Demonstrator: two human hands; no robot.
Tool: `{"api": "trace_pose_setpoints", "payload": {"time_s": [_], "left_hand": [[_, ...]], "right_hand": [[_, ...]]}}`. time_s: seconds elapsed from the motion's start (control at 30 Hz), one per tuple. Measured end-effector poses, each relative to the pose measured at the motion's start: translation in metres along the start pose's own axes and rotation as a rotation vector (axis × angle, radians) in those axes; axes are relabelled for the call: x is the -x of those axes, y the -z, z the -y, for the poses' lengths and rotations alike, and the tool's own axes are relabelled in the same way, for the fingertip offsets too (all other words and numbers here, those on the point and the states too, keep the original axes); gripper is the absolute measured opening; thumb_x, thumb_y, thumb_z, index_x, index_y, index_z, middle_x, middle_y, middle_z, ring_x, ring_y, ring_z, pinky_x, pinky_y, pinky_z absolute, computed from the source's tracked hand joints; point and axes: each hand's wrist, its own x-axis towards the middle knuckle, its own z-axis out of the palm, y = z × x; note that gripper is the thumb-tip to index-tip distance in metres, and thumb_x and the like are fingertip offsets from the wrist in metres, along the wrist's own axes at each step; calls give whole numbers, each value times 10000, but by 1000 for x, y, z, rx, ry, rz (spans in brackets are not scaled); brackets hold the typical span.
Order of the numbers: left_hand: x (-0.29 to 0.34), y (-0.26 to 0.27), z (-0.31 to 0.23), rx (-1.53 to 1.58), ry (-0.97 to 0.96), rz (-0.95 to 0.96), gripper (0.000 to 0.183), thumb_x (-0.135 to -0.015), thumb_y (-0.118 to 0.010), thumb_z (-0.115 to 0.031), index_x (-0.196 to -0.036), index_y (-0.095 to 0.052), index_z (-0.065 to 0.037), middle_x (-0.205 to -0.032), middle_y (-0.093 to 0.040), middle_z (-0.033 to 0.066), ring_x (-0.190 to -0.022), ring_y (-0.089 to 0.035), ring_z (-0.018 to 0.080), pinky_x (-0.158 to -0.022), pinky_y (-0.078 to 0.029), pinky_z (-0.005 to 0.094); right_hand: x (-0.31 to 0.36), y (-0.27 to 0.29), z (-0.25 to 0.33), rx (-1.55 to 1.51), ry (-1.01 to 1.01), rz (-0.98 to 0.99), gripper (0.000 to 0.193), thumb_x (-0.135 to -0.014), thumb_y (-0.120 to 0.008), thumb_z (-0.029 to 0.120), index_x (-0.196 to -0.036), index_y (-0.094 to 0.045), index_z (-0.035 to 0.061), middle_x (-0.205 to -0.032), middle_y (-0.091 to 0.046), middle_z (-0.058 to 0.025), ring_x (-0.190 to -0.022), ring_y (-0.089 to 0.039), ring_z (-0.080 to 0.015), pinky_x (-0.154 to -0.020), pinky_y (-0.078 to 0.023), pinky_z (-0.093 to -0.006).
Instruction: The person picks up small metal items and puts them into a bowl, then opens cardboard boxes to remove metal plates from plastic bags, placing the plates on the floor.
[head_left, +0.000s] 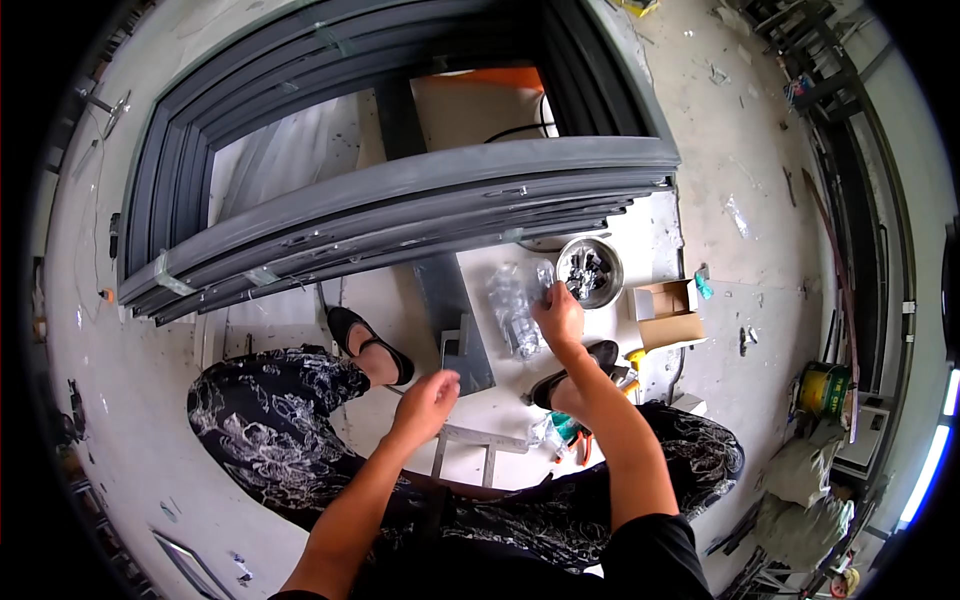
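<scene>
My right hand (560, 318) is closed on the upper edge of a clear plastic bag (515, 312), which lies on the floor with small pieces inside. Just beyond that hand stands a round metal bowl (603, 293) holding small black and silvery parts. My left hand (427, 405) hovers over the floor between my feet, its fingers curled together; whatever they hold, if anything, is too small to make out. Close by its fingertips are a dark grey plank (445, 290) and a small grey metal bracket (462, 340) on it.
A stack of dark grey window frames (420, 190) leans across the far side, past my feet. An open cardboard box (668, 328) sits right of the bowl. Orange-handled pliers (585, 448) lie by my right foot. Black metal bars (840, 120) line the right wall.
</scene>
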Motion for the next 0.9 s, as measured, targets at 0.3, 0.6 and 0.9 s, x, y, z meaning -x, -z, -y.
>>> {"api": "trace_pose_setpoints", "payload": {"time_s": [0.3,0.6,0.9], "left_hand": [[30,45,-110,536,-266,-266,230,-964,-575,-138,-1127,-594,23,-991,-653,84,-894,-616,119,-788,-483,237],[119,84,-142,774,-326,-252,134,-946,-581,-88,-959,-655,23,-817,-664,41,-728,-609,94,-677,-489,223],[156,89,-153,942,-176,202,438,-898,-670,-338,-1161,-493,-36,-1083,-643,151,-956,-640,175,-877,-512,314]], "right_hand": [[137,164,168,-554,275,316,370,-723,-780,77,-973,-514,17,-801,-635,-95,-706,-649,-158,-660,-531,-291],[240,203,194,-955,68,596,676,-812,-713,-25,-1338,-295,47,-1129,-622,-173,-1023,-616,-201,-905,-495,-340],[281,205,201,-1241,-85,726,569,-857,-680,-15,-1334,-370,4,-1188,-604,-157,-1084,-583,-185,-941,-473,-333]]}}
